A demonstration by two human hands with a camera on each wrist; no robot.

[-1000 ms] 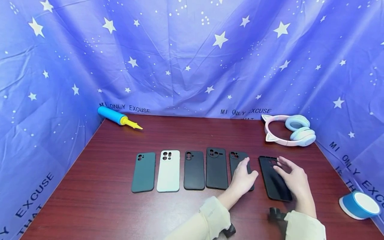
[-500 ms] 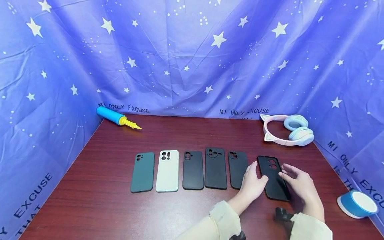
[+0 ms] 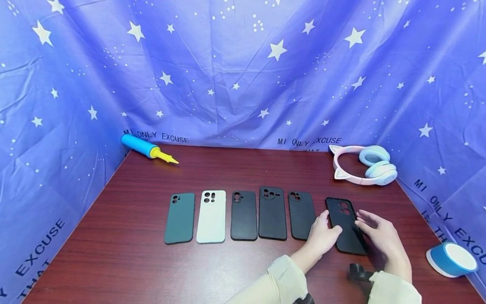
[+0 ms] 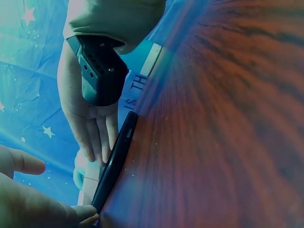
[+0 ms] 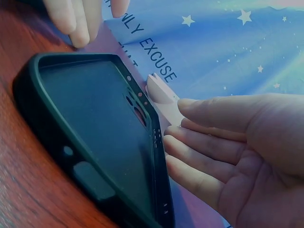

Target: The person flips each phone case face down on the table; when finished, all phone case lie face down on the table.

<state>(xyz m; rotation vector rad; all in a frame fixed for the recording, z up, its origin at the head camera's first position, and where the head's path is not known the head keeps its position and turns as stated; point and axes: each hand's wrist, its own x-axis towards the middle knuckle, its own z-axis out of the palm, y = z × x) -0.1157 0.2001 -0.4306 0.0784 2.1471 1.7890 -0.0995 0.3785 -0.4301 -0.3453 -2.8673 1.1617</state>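
Observation:
A black phone case [image 3: 344, 230] lies at the right end of a row, its hollow inner side facing up in the head and right wrist views. My left hand [image 3: 320, 234] is at its left edge, fingers fairly straight and thumb raised. In the left wrist view those fingertips [image 4: 88, 213] appear to touch the rim. On the opposite side is my right hand [image 3: 383, 236], with relaxed fingers close to the right edge. The right wrist view shows the fingertips [image 5: 172, 164] at or just beside that rim; contact is hard to tell.
To the left lie a green case [image 3: 180, 218], a white case [image 3: 211, 216] and several black cases [image 3: 244, 216], backs up. Pink-and-blue cat-ear headphones [image 3: 379, 165] rest at back right, a blue-and-white round object [image 3: 452, 259] at right, a blue-yellow hand pump [image 3: 148, 148] at back left.
My left hand has moved right, off the neighbouring black case to the left edge of the rightmost one. My right hand has shifted from over its top part to its right side.

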